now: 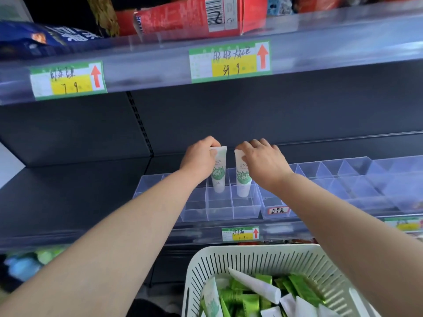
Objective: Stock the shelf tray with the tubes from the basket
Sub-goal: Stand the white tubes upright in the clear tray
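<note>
**A:** Where do the tubes stand?

**B:** Two white plastic tubes printed with green leaves are upright, cap down, at the clear plastic compartment tray (246, 212) on the dark metal shelf (68, 202). The left hand (201, 157) pinches the flat crimped end of the left tube (219, 177). The right hand (263, 162) pinches the crimp of the right tube (243, 181), which stands at 3 o'clock of the first, close but apart. Both hands are clamped on their tubes, fingers curled over the top.

**A:** Are they in yet?

**B:** The caps are down inside neighbouring cells. Whether they touch the floor I cannot tell through the clear walls.

**A:** How to finish it well?

**B:** I would lower each straight down until the cap bears on the floor, with the print facing 6 o'clock toward the aisle. These stand on narrow caps and could tip, so let go only once a tube is steady against a cell wall. Release one, then the other, lifting the fingers straight up so they do not drag the crimp.

**A:** And the rest?

**B:** The white slotted plastic basket (229, 257) sits at 6 o'clock of the tray, holding more white tubes (254, 285) among green packets (250, 302). These two are the only tubes I see at the tray, so I judge most of the stocking remains.
</note>
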The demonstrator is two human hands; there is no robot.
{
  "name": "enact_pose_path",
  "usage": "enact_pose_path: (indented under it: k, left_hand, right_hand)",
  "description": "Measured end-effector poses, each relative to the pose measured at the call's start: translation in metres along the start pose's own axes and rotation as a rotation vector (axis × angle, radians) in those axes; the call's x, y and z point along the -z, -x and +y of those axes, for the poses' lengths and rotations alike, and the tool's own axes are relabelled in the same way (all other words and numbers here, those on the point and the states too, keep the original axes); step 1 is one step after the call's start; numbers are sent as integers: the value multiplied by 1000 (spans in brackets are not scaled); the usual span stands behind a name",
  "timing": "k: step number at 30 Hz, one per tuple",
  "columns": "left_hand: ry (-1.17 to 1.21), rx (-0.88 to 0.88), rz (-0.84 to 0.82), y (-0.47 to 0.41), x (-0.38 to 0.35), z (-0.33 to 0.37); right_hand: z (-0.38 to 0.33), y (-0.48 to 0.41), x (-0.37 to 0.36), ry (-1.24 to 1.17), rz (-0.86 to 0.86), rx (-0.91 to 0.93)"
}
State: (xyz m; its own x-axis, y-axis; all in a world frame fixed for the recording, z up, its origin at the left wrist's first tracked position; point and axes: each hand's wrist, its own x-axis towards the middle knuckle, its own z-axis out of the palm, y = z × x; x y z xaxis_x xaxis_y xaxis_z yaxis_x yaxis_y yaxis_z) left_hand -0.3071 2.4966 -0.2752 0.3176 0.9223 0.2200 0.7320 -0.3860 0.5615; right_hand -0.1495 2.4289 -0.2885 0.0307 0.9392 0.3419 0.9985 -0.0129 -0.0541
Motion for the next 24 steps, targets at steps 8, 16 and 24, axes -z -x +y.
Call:
enact_pose_path:
  k: [8, 16, 24]
  left_hand:
    - [0, -53, 49, 11, 5, 3]
    - [-41, -130, 147, 56, 13, 12]
    - [-15, -150, 62, 115, -7, 3]
  right_hand:
    - [-4, 12, 5, -33, 58, -20]
    - [-11, 46, 9, -3, 112, -26]
    - [-17, 114, 4, -39, 41, -29]
